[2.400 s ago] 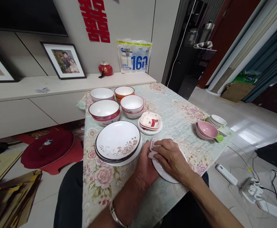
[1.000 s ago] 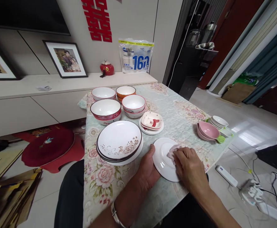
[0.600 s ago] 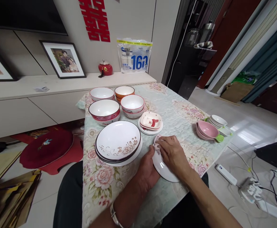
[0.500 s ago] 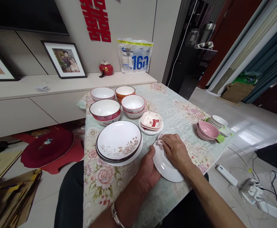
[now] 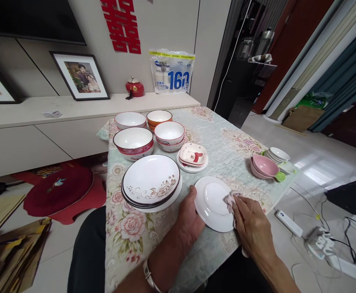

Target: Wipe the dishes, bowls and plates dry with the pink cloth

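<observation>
On the worktop, stacked bowls and flowered plates stand at left; whether these have been wiped, I cannot tell. The left hand has its grip closed around the left rim of a white plate, base up over the worktop's near part. The right hand pinches a cloth against its right side; wiping seems under way, unfinished. Farther right, pink bowls sit untouched.
</observation>
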Action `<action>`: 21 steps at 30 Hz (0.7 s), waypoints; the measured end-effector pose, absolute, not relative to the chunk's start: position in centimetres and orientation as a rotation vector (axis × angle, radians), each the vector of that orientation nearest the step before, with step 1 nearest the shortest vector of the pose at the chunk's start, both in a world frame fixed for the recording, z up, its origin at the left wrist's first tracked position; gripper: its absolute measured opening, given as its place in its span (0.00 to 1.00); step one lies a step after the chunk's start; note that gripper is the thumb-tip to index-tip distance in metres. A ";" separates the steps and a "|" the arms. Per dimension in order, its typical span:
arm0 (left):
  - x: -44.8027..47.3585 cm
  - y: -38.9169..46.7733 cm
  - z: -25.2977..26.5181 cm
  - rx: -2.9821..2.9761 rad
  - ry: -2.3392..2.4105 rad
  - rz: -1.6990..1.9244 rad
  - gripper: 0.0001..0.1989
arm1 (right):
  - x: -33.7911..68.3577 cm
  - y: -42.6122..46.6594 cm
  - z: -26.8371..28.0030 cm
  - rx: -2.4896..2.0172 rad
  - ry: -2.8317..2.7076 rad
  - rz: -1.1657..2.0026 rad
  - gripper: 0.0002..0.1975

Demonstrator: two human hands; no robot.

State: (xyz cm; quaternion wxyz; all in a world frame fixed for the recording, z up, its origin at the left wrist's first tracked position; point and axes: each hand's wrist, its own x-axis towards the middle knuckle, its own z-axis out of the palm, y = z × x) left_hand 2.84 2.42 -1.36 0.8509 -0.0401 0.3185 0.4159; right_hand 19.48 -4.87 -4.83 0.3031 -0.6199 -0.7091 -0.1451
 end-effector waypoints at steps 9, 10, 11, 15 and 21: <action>2.7 2.4 -1.3 -0.043 0.611 0.823 0.31 | 15.1 -6.0 -3.6 -1.481 -1.893 -0.233 0.17; 2.6 2.4 -1.3 -0.040 0.589 0.810 0.31 | 14.4 -5.3 -3.4 -1.459 -1.893 -0.219 0.17; 2.5 2.4 -1.3 -0.038 0.573 0.804 0.31 | 13.7 -4.6 -3.2 -1.449 -1.896 -0.201 0.16; 2.0 2.4 -1.0 -0.051 0.552 0.869 0.28 | 11.4 -2.0 -2.4 -1.496 -1.919 -0.178 0.16; 1.5 2.5 -1.2 -0.098 0.537 0.825 0.24 | 10.8 -2.6 -1.9 -1.390 -2.069 -0.114 0.14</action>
